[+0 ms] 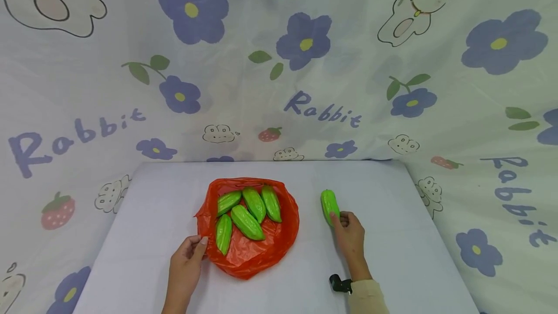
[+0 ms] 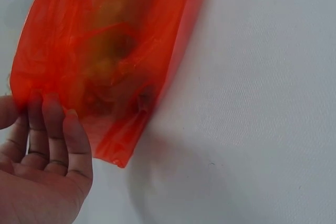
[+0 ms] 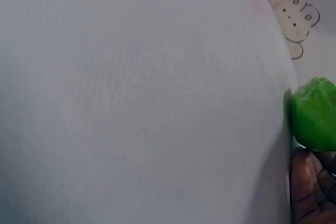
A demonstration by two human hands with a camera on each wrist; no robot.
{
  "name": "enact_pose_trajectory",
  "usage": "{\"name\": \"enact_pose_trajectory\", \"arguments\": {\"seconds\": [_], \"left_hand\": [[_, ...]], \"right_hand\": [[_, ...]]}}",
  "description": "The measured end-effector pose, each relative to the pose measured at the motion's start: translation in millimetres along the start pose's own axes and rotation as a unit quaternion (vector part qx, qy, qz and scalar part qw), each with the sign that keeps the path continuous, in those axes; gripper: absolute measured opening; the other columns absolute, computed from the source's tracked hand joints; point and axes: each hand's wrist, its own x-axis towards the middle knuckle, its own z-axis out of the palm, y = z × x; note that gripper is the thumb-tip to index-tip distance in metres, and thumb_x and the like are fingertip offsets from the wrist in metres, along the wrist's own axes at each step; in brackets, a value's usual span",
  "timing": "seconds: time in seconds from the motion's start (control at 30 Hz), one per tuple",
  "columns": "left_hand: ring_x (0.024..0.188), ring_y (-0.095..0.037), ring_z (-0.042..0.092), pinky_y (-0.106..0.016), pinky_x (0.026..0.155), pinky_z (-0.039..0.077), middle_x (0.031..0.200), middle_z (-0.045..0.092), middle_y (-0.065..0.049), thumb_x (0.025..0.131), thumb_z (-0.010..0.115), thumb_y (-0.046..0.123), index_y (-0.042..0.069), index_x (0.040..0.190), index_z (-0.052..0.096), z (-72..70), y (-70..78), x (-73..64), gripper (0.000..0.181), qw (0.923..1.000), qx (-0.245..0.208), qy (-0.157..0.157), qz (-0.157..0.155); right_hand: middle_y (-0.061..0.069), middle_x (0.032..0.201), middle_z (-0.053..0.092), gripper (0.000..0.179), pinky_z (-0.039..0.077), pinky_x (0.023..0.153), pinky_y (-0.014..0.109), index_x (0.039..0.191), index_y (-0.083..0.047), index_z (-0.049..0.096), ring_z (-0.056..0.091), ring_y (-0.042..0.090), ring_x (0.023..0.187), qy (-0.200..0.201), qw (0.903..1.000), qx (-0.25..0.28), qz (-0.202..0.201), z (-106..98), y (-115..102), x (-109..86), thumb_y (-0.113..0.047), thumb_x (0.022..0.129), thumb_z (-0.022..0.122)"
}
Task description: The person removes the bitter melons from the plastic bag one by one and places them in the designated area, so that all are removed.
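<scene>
A red plastic bag [image 1: 279, 251] lies on the table with its mouth spread wide. Inside it rest several green, ridged, cucumber-like vegetables [image 1: 247, 222]. My left hand [image 1: 186, 260] pinches the bag's left rim between thumb and fingers; the left wrist view has these fingers [image 2: 55, 140] partly behind the translucent red plastic. To the right of the bag, my right hand [image 1: 350, 236] grips another green cucumber-like vegetable [image 1: 330, 203] by its near end. Only one rounded end of this vegetable [image 3: 317, 116] appears in the right wrist view, above part of the hand [image 3: 312, 187].
A white-covered table [image 1: 392, 197] holds everything. Behind and beside it hangs a patterned cloth [image 1: 244, 86] with flowers, rabbits and lettering. A small black device [image 1: 339, 283] sits at my right wrist, by the sleeve [image 1: 368, 297].
</scene>
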Motion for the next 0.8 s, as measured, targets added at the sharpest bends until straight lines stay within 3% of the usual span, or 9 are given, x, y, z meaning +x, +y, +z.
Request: {"name": "enact_pose_trajectory", "arguments": {"seconds": [0.8], "left_hand": [[0.093,-0.010,0.065,-0.024,0.082,0.059,0.117,0.068,-0.015,0.110,0.055,0.040,0.001,0.126,0.062,1.0,0.4,-1.2,0.043,1.0000,0.004,0.003,0.004]], "right_hand": [[0.014,0.111,0.069,0.056,0.054,0.081,0.034,0.130,0.002,0.064,0.064,0.025,0.097,-0.007,1.0000,-0.001,-0.002,-1.6,1.4,-1.0,-0.046,0.102,0.067]]}}
